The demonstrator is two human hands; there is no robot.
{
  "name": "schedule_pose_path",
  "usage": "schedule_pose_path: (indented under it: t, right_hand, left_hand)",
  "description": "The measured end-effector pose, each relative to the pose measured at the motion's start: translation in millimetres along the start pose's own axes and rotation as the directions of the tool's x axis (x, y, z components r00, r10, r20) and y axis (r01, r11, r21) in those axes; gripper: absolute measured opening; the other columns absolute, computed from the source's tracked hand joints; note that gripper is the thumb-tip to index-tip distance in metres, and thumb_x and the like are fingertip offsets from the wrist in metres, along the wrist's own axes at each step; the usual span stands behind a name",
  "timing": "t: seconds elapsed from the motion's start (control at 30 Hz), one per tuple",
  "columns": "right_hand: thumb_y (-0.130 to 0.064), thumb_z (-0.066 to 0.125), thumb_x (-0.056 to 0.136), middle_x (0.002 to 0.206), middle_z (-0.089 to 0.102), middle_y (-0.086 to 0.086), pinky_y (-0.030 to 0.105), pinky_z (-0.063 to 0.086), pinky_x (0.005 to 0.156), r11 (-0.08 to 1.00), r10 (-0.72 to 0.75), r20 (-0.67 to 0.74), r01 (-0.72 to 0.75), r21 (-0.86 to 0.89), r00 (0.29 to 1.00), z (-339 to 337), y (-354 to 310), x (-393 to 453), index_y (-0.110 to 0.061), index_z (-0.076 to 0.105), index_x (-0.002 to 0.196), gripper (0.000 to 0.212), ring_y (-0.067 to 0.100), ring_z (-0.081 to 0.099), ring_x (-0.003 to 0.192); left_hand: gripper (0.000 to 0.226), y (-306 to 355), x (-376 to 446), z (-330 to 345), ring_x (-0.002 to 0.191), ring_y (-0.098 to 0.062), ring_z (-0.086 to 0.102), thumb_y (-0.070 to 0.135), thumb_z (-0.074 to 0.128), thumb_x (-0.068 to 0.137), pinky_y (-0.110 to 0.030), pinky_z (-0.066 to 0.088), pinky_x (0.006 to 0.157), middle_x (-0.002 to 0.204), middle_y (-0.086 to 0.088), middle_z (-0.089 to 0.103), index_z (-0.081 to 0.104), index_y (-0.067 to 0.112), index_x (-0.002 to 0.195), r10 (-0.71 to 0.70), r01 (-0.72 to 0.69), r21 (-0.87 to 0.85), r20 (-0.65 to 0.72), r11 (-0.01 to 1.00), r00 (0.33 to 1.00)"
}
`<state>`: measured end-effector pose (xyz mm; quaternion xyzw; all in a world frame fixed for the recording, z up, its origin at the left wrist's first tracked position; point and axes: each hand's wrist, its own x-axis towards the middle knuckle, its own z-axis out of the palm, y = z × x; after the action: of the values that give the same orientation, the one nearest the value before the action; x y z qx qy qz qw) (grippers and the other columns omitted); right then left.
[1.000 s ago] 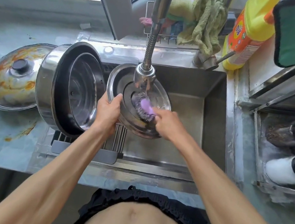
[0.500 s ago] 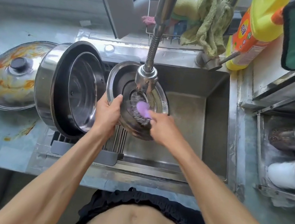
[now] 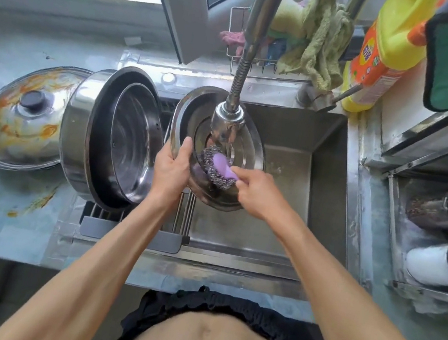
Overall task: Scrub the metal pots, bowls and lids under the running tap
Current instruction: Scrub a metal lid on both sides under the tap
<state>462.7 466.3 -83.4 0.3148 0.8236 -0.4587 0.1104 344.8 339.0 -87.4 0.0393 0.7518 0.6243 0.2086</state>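
A round metal lid [image 3: 253, 148] stands tilted over the sink, right under the tap head [image 3: 224, 124], with water running onto it. My left hand [image 3: 171, 168] grips the lid's left rim, thumb on its inner face. My right hand [image 3: 257, 194] holds the purple handle of a steel wool scrubber [image 3: 218, 169] pressed against the lid's lower middle. To the left, a large metal pot [image 3: 78, 130] lies on its side on the drain rack with a metal bowl [image 3: 133, 139] nested inside. A sauce-stained lid [image 3: 22, 118] rests on the counter at far left.
The sink basin [image 3: 289, 180] is bare to the right of the lid. A yellow detergent bottle [image 3: 385, 48] and a green cloth [image 3: 318, 43] sit behind the sink. A metal rack [image 3: 396, 228] with cups stands at right. Orange stains [image 3: 17, 209] mark the counter.
My right hand has slid the scrubber down and left across the lid. My left hand keeps its grip on the rim. The view has tilted slightly.
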Motion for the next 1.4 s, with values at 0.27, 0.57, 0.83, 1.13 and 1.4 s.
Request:
schedule_pose_path:
  t: [0.27, 0.57, 0.83, 1.13, 1.4]
  right_hand:
    - [-0.01, 0.046, 0.095, 0.127, 0.063, 0.011, 0.039, 0.05, 0.096, 0.994, 0.009, -0.019, -0.011, -0.108, 1.0, -5, 10, -5, -0.029, 0.058, 0.135, 0.046, 0.031, 0.06, 0.113]
    - [-0.01, 0.043, 0.095, 0.112, 0.065, 0.018, 0.044, 0.053, 0.083, 0.972, -0.031, -0.079, 0.012, -0.234, 0.996, -4, 16, -10, -0.034, 0.049, 0.141, 0.052, 0.04, 0.06, 0.1]
    - [-0.005, 0.046, 0.092, 0.111, 0.068, 0.014, 0.043, 0.054, 0.079, 0.968, -0.152, -0.039, 0.141, -0.209, 0.988, 9, 1, -13, -0.037, 0.046, 0.141, 0.059, 0.038, 0.061, 0.099]
    - [-0.005, 0.046, 0.089, 0.091, 0.065, 0.011, 0.04, 0.05, 0.067, 0.966, -0.144, -0.062, 0.126, -0.227, 0.988, 9, 14, -21, -0.039, 0.045, 0.138, 0.06, 0.038, 0.061, 0.085]
    - [0.0, 0.045, 0.084, 0.095, 0.065, 0.017, 0.04, 0.047, 0.069, 0.948, -0.143, -0.067, 0.117, -0.296, 0.987, 16, 12, -20, -0.034, 0.038, 0.146, 0.071, 0.038, 0.061, 0.086]
  left_hand:
    - [0.012, -9, 7, -2, 0.088, -0.015, 0.072, 0.021, 0.058, 0.105, -0.037, 0.059, 0.087, 0.09, 0.004, 0.078, 0.07, 0.02, 0.104, -0.17, 0.177, -0.14, 0.061, 0.974, 0.984]
    - [0.015, -6, 13, 0, 0.082, -0.015, 0.07, 0.011, 0.06, 0.102, -0.038, 0.057, 0.088, 0.084, 0.004, 0.075, 0.068, 0.02, 0.093, -0.161, 0.162, -0.217, 0.023, 0.963, 0.987]
    - [0.011, -11, 19, -3, 0.085, -0.022, 0.069, 0.007, 0.06, 0.099, -0.039, 0.059, 0.082, 0.092, -0.005, 0.072, 0.064, 0.016, 0.105, -0.252, 0.241, -0.248, -0.016, 0.938, 0.967]
    - [0.011, -7, 20, 12, 0.077, -0.013, 0.07, 0.007, 0.061, 0.1, -0.037, 0.057, 0.087, 0.081, 0.004, 0.074, 0.067, 0.016, 0.098, -0.195, 0.189, -0.274, 0.007, 0.943, 0.981]
    - [0.014, -3, 24, 5, 0.069, -0.004, 0.069, 0.011, 0.061, 0.102, -0.028, 0.057, 0.077, 0.07, 0.011, 0.071, 0.067, 0.018, 0.09, -0.145, 0.133, -0.21, -0.046, 0.969, 0.988]
